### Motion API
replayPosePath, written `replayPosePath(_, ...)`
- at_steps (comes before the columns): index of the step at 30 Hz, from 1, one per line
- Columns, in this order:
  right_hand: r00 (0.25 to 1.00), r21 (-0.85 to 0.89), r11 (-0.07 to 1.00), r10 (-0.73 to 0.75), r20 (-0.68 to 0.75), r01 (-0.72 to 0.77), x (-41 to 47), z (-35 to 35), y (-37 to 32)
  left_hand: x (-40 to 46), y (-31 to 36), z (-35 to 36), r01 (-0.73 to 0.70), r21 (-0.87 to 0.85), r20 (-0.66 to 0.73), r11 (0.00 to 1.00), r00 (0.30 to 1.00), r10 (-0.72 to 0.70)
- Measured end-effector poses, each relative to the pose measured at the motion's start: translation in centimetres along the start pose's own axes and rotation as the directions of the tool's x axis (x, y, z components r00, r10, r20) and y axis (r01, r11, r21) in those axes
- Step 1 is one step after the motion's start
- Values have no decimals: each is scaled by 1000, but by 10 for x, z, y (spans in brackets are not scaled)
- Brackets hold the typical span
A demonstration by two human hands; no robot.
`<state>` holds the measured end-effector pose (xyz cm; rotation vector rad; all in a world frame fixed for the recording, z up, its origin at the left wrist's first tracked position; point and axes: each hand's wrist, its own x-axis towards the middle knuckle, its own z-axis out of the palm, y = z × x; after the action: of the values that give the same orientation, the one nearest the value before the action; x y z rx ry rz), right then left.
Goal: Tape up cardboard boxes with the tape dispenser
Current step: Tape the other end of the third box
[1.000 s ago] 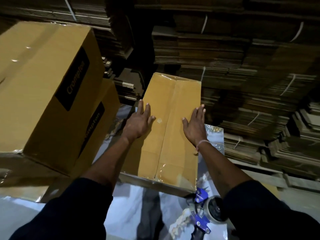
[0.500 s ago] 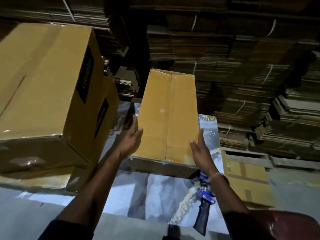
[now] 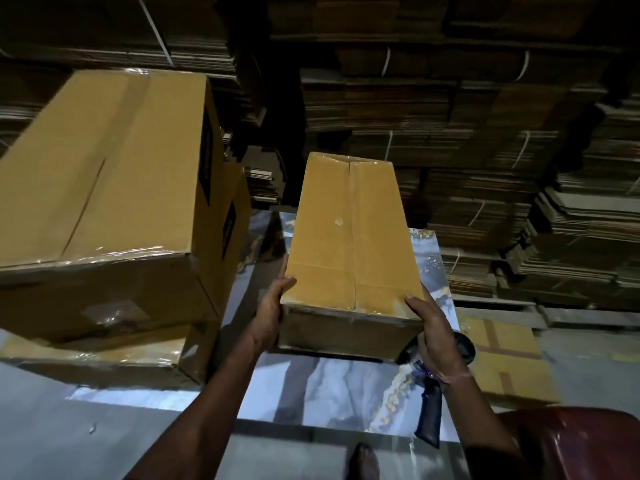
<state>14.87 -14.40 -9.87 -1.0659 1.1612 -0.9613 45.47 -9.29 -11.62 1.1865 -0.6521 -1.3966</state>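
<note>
Nearest the camera, below and just right of the right-hand grip, the tape dispenser (image 3: pixel 428 407) lies idle on the marbled tabletop (image 3: pixel 332 386), its dark handle toward the person. Above it both hands clamp the near end of the taped carton (image 3: pixel 349 244): the left hand (image 3: pixel 272 315) wraps the near-left corner, the right hand (image 3: pixel 433 327) the near-right, thumbs on top. Its centre seam looks sealed, so I judge this carton finished and being lifted off; next comes setting it aside, likely by the stacked cartons (image 3: pixel 114 202) left of the grip. Its long axis runs away from the hands, far end toward the bundled flat cardboard (image 3: pixel 485 150).
</note>
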Motion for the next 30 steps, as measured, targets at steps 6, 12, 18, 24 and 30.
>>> replayPosePath(6, 986, 251, 958, 158, -44, -142, -36, 16, 43, -48, -14, -5, 36, 39, -177, 999, 984, -28)
replayPosePath(12, 969, 364, 921, 201, -142, -137, -29, 31, 35, -34, -23, 2, 210, -85, -236, 974, 945, -225)
replayPosePath(18, 987, 382, 924, 74, -145, -13, -29, 22, 1, -46, 6, 21, 125, -92, -58, 988, 990, -130)
replayPosePath(24, 993, 392, 919, 9, -121, 39, -48, 19, -50, -81, 58, 62, -7, -72, -12, 997, 1000, 6)
replayPosePath(30, 987, 360, 919, -154, -41, 158, -63, 5, -137, -105, 115, 104, -158, -102, -39, 982, 987, 155)
